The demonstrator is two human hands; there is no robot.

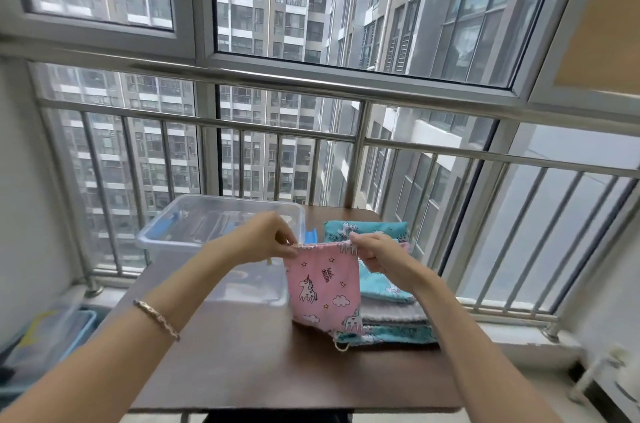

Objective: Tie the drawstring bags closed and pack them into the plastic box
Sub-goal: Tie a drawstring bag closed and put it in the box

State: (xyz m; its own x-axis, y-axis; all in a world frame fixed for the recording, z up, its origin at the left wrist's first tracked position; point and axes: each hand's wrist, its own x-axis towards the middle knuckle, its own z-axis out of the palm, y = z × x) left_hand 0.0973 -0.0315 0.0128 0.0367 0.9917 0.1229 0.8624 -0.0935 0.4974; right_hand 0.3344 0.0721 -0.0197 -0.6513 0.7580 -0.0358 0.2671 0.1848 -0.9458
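A pink drawstring bag (323,287) with unicorn print hangs upright above the table, stretched between both hands. My left hand (266,237) pinches the top hem at its left corner. My right hand (375,254) pinches the top hem at its right corner. Behind and below it lies a stack of teal and grey drawstring bags (391,315), with one teal bag (367,230) further back. The clear plastic box (180,239) stands open at the left of the table, right behind my left hand.
The brown table (249,363) stands against a steel railing (356,152) and tall windows. A blue bin (52,336) sits on the floor at the left. A white object (620,377) lies on the floor at the right.
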